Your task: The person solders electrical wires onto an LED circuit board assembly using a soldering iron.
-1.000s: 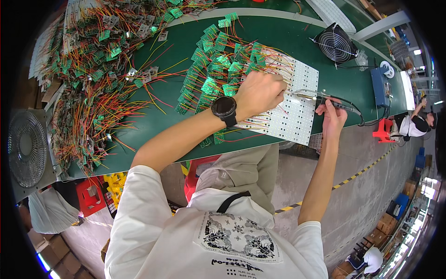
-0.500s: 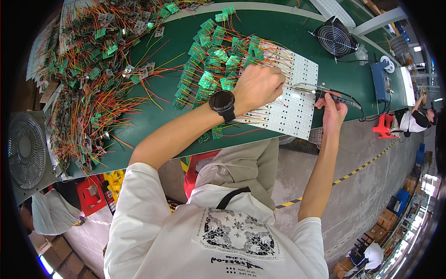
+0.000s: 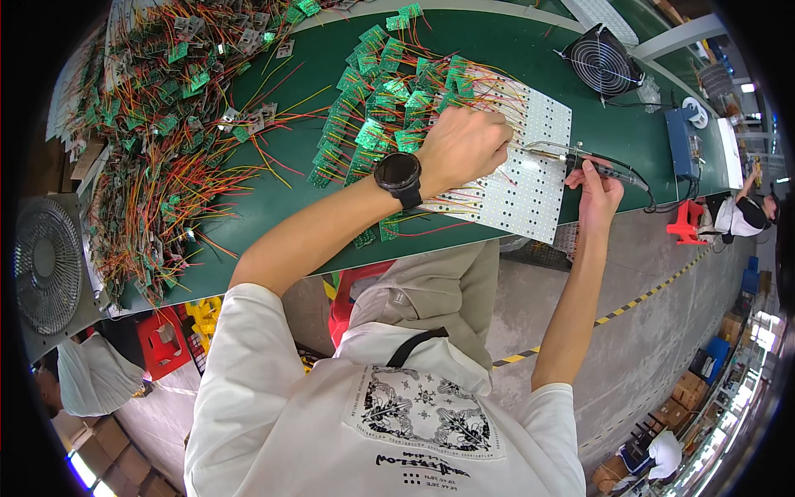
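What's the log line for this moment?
left hand: at white panel, grip unclear | right hand: holds soldering iron, front end over panel | green boards: beside left hand

A black fan with a round wire grille stands toward the far side of the green surface, a crumpled clear bag just beside it; at the left edge of the view is a larger grey fan with a ribbed guard; near it, below the surface, a red stool stands close to some yellow pieces; far right, another red stool stands beside a person in white and black; yellow-and-black striped tape crosses the grey floor; brown boxes fill the lower left.
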`<state>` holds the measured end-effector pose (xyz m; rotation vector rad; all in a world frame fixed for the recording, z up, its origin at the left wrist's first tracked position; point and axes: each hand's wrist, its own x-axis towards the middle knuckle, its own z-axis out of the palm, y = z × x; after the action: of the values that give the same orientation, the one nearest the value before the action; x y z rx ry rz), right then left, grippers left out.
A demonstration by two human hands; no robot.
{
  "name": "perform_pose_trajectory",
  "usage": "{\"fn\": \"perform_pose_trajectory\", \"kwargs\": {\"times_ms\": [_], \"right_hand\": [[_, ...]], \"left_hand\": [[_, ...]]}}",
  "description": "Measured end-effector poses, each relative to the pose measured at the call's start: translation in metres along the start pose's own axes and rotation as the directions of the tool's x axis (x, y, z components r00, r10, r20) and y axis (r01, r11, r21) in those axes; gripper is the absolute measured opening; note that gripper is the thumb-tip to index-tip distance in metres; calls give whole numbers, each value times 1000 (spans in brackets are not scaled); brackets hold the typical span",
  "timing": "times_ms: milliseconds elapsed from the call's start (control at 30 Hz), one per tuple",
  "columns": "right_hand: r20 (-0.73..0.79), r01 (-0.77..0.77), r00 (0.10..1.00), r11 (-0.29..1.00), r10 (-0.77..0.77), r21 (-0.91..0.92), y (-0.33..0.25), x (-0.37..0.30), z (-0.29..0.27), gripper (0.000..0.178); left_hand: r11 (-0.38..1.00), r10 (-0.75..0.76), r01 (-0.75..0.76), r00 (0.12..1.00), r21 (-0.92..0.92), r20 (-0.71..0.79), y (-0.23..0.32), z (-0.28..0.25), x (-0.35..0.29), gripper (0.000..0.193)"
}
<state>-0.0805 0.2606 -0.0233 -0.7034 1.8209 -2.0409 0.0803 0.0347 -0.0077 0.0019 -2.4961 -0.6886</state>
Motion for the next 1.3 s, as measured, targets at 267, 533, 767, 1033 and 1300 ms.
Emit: {"fn": "perform_pose_trajectory", "kwargs": {"times_ms": [267,533,767,1033,1300], "right_hand": [[-56,0,998,998,4,62,1,0,0,21],[-67,6,998,997,0,81,-1,1,0,21],[-88,2,996,996,6,88,-2,1,0,19],[-90,-7,996,993,17,116,0,2,-3,19],[8,-156,988,972,157,175,-5,9,-9,20]], "left_hand": [[1000,4,-4,1000,15,-6,-2,1,-1,7],[999,34,-34,999,20,-6,3,-2,1,15],[914,400,-396,916,-87,27,9,-7,2,31],[929,366,-360,866,-83,340,10,-11,2,36],[963,269,-267,959,-31,87,7,-7,4,19]]}}
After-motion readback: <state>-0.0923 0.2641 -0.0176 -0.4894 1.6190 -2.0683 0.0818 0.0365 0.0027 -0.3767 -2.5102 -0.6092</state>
